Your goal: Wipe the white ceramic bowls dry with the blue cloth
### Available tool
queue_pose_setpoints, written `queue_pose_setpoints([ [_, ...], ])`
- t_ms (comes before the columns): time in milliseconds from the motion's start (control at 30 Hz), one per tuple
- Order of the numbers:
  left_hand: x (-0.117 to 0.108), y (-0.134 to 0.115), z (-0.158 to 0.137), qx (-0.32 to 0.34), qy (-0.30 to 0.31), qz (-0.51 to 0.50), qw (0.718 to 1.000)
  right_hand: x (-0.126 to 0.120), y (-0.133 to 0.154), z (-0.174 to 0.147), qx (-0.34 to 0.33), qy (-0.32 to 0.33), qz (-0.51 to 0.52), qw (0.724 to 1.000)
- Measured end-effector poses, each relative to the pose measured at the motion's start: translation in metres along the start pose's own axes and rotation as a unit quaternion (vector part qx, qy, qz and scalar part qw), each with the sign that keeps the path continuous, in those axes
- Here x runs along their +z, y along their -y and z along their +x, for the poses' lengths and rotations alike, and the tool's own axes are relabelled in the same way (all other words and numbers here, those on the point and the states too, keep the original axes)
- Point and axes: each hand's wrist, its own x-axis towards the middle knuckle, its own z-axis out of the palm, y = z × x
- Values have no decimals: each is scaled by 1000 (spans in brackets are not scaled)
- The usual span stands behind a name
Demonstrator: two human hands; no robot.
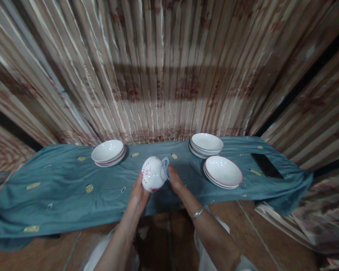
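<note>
A white bowl (153, 174) with small red marks is held tipped on its side above the front edge of a blue-green cloth (59, 188) spread over a low table. It is gripped from below by the left hand (138, 195), fingers closed around its base, while the right hand (174, 180) presses a pale blue rag (165, 165) against the rim, closed on the rag and touching the bowl. The step in hand looks like wiping the bowl (most likely the rim or inside, though the contact itself is hidden behind the bowl). A next move would seem to call for turning the bowl in the left hand so that an unwiped part meets the rag. A stack of bowls (108, 152) sits to the left, two more stacks (206, 145) (223, 172) to the right, and a dark phone (267, 165) lies further right on the cloth.
</note>
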Motion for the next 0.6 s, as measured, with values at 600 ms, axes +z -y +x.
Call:
queue_pose_setpoints([
  [600,-27,-1,28,-48,33,-56,997,39,7,-74,-40,-1,-149,988],
])
